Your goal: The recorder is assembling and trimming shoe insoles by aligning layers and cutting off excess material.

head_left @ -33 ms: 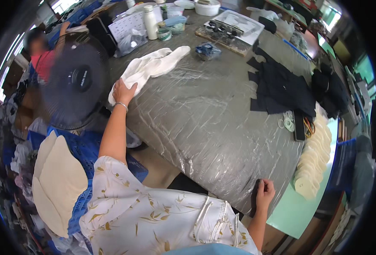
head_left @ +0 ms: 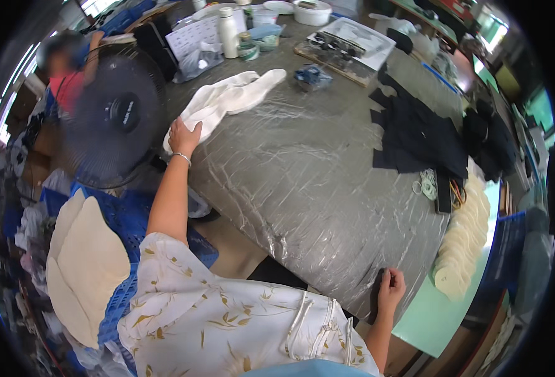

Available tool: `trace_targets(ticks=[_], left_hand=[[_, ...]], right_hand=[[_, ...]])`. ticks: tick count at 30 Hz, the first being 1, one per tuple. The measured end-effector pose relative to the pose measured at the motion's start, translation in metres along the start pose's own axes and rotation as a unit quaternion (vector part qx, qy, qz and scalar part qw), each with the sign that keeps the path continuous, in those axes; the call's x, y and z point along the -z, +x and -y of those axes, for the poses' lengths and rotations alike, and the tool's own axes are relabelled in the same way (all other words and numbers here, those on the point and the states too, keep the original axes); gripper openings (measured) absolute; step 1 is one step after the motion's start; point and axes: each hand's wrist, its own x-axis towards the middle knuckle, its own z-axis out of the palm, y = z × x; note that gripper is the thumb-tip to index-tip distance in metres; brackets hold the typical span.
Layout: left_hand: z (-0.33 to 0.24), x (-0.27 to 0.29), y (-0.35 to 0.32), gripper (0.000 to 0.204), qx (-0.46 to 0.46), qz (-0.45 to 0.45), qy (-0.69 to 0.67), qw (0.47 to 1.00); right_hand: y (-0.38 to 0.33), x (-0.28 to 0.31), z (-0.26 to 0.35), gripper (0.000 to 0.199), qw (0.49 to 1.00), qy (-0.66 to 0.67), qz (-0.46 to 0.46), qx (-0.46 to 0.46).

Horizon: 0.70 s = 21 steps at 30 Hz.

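My left hand point(head_left: 184, 137) lies on the near end of a crumpled cream-white cloth piece point(head_left: 218, 103) at the left edge of the grey table point(head_left: 290, 176). Its fingers rest flat on the fabric, with the thumb stretched out to the side. At the table's near right edge is my right hand point(head_left: 391, 286), its fingers curled in. A dark patch lies beside those fingertips; I cannot tell whether it is a shadow or a thing, and the inside of the hand is hidden.
A fan point(head_left: 117, 116) stands left of the table, with a person behind it. Cream fabric pieces point(head_left: 95, 264) top a blue crate point(head_left: 117, 308). Black cloth pieces point(head_left: 415, 129), a phone point(head_left: 443, 191) and a row of cream pieces point(head_left: 463, 242) lie right. Bottles point(head_left: 228, 34) stand at the back.
The view has shifted slightly, so the table's things sit a little farther right in the picture. Both hands keep their places.
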Motion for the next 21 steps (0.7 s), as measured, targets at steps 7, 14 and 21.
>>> trace_targets(ticks=[7,14,21], left_hand=[[0.056,0.015,0.019,0.039,0.106,0.129,-0.125,0.978],[-0.007,0.064,-0.011,0.033,-0.081,-0.038,0.108,0.99],[0.012,0.06,-0.072,0.049,0.001,0.115,-0.167,0.979]], right_hand=[[0.004,-0.007,-0.004,0.014,1.0,-0.027,-0.01,-0.003],[0.003,-0.003,0.005,0.013,0.999,0.013,0.023,-0.044],[0.037,-0.099,0.147,0.017,0.957,0.104,0.257,0.079]])
